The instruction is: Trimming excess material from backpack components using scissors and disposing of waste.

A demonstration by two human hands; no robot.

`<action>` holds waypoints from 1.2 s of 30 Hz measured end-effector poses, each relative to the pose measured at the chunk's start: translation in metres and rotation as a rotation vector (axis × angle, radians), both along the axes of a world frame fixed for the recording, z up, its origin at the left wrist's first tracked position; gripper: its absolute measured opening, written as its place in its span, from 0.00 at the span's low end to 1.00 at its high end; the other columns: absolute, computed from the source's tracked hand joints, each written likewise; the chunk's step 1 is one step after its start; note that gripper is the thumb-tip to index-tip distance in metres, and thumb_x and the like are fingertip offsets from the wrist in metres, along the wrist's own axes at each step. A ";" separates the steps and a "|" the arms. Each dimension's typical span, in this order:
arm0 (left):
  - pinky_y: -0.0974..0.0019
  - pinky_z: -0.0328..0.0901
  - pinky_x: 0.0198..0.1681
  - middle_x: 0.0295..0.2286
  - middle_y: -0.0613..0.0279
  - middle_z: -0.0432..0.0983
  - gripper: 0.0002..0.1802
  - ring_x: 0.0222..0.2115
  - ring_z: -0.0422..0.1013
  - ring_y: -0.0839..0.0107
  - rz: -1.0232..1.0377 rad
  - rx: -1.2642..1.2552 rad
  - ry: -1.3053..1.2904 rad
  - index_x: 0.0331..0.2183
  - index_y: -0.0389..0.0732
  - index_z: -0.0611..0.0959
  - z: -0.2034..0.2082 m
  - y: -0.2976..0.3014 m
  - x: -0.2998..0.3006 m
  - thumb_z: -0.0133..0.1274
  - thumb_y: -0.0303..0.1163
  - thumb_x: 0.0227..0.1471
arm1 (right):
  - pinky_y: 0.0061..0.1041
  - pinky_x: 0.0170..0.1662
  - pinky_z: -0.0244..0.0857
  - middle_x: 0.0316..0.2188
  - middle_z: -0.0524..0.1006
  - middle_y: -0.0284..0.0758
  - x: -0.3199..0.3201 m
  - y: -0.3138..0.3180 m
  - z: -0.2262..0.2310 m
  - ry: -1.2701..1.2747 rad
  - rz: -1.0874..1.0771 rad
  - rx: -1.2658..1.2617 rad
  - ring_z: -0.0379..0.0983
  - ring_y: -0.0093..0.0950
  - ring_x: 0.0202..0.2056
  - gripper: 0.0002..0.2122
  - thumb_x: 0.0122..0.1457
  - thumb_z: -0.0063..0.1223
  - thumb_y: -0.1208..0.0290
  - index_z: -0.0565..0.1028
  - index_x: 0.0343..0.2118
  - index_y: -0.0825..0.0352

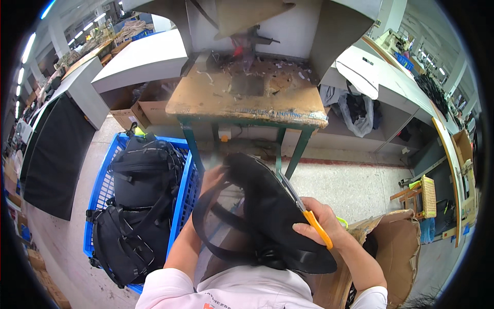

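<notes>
Apparently mid-work: holding a black bag point(275, 206), already joined and strapped, just before the tabletop point(216, 93), remaining work unclear; one end toward the tabletop, long axis slanting back rightward. Gripping orange-handled scissors point(315, 224) in the right hand point(324, 212); left hand point(212, 179) at the bag's far end, hold too hidden to tell. Beyond, black backpacks point(143, 167) in a blue crate point(190, 189), left of the tabletop.

Black bag point(272, 211) held up front. Right hand point(325, 216) grips orange-handled scissors point(319, 229), blades pointing away along the bag's right edge. Left hand point(212, 180) at its far left side, grip unclear. Blue crate point(191, 191) at left, loaded with black backpacks point(141, 172). Worn desk point(203, 98) ahead, cardboard box point(401, 257) right.
</notes>
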State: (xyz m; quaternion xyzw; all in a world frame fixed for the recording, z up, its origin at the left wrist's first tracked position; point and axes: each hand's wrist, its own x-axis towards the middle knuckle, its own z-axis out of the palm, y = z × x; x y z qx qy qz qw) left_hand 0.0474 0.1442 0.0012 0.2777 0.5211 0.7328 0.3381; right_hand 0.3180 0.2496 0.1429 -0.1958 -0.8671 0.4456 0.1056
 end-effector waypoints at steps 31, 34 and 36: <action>0.79 0.57 0.25 0.17 0.71 0.67 0.02 0.21 0.61 0.84 -0.077 -0.179 0.681 0.23 0.32 0.76 0.150 -0.019 0.002 0.50 0.21 0.41 | 0.34 0.35 0.63 0.31 0.67 0.47 -0.007 -0.030 -0.010 0.014 -0.126 0.217 0.67 0.39 0.33 0.39 0.41 0.49 0.39 0.60 0.46 0.71; 0.79 0.57 0.25 0.17 0.72 0.67 0.02 0.21 0.61 0.84 -0.091 -0.189 0.709 0.23 0.32 0.76 0.151 -0.022 0.001 0.50 0.21 0.42 | 0.38 0.34 0.64 0.31 0.68 0.49 -0.009 -0.030 -0.004 -0.030 -0.111 0.237 0.68 0.40 0.33 0.37 0.42 0.47 0.38 0.61 0.45 0.71; 0.79 0.57 0.25 0.17 0.72 0.67 0.02 0.21 0.61 0.84 -0.077 -0.179 0.689 0.23 0.33 0.76 0.149 -0.023 0.002 0.50 0.21 0.42 | 0.39 0.34 0.63 0.31 0.68 0.49 -0.010 -0.030 -0.004 -0.045 -0.102 0.257 0.68 0.40 0.33 0.37 0.42 0.47 0.39 0.62 0.45 0.71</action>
